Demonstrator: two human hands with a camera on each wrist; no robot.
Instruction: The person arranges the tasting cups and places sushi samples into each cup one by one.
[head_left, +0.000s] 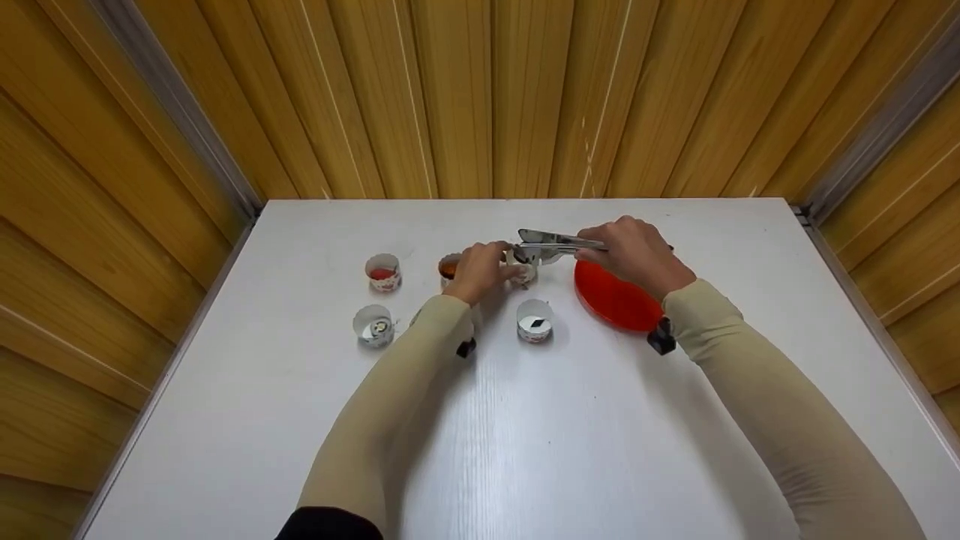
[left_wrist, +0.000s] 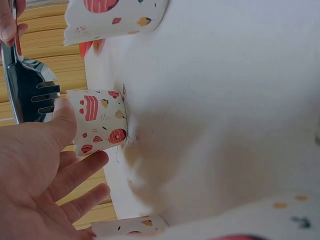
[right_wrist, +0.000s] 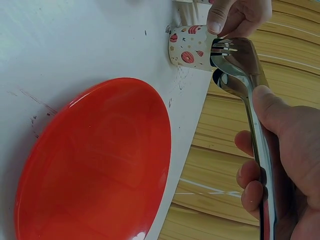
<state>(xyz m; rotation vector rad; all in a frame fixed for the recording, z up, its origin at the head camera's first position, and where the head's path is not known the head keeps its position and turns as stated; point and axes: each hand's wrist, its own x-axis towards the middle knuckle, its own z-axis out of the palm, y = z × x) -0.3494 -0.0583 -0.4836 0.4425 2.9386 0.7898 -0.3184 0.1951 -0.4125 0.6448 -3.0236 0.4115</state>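
Observation:
My left hand (head_left: pixel 480 271) pinches a small printed paper cup (left_wrist: pixel 100 120) between thumb and forefinger near its rim; the other fingers are spread. Metal serving tongs (right_wrist: pixel 255 110), one end slotted like a fork and the other like a spoon, are gripped in my right hand (head_left: pixel 637 251). In the right wrist view the tips of the tongs reach the cup's mouth. What lies inside this cup is hidden. Under my right hand sits a red plate (head_left: pixel 615 300).
More paper cups stand about: one with red contents (head_left: pixel 383 274), one with orange contents (head_left: pixel 448 268) beside my left hand, one at front left (head_left: pixel 373 327), and one at front right (head_left: pixel 535 322) holding something dark. Wood-patterned walls (head_left: pixel 450 97) enclose the white table (head_left: pixel 562 450).

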